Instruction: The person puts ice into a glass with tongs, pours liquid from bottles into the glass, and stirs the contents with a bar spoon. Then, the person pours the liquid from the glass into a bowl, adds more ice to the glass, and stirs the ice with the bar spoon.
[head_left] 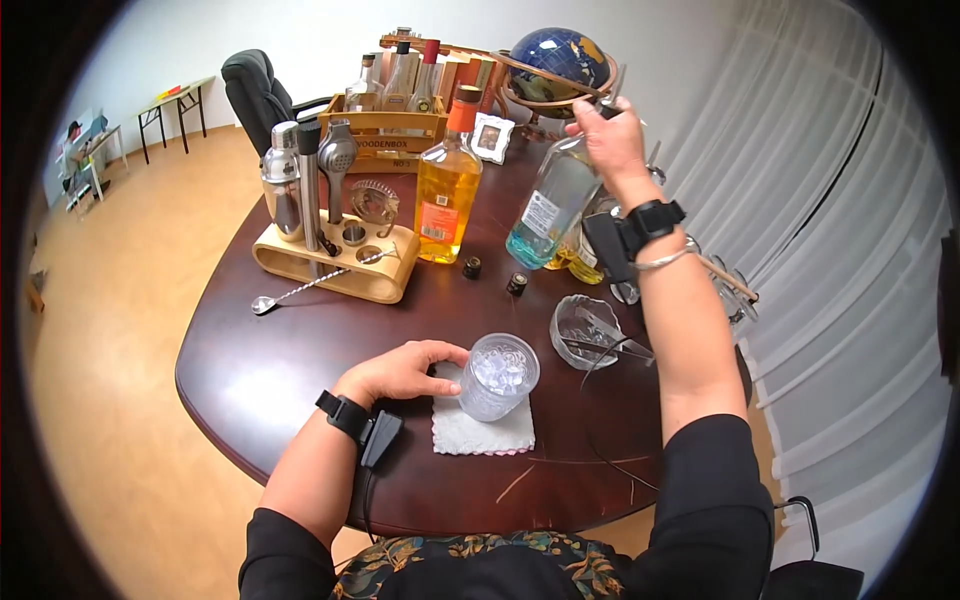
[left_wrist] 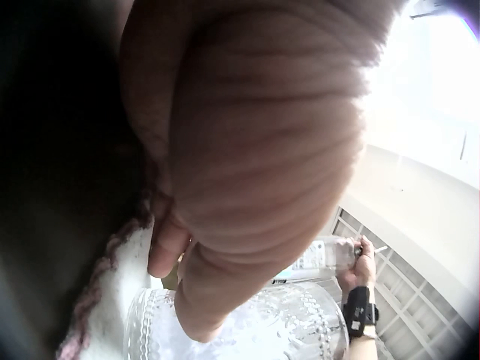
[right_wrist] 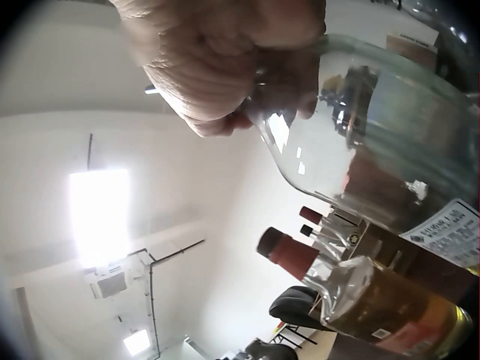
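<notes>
My left hand (head_left: 408, 371) holds the left side of a patterned glass (head_left: 497, 378) filled with ice, its thumb on the near side. The glass stands on a white cloth coaster (head_left: 484, 440) with a scalloped edge. In the left wrist view the thumb lies against the glass (left_wrist: 255, 326). My right hand (head_left: 612, 140) grips a clear bottle (head_left: 550, 205) by the neck, and a thin metal pourer sticks out above the fingers. This bottle leans, neck to the upper right, with bluish-green colour at its base. The right wrist view shows fingers wrapped round the neck of the bottle (right_wrist: 360, 127).
An amber bottle (head_left: 447, 195) stands left of the clear one, near two dark bottle caps. A glass bowl (head_left: 583, 332) with tongs sits to the right. On the left are a wooden bar-tool stand (head_left: 385, 285) and bar spoon (head_left: 300, 292). A wooden crate (head_left: 385, 142) and globe (head_left: 560, 65) stand behind.
</notes>
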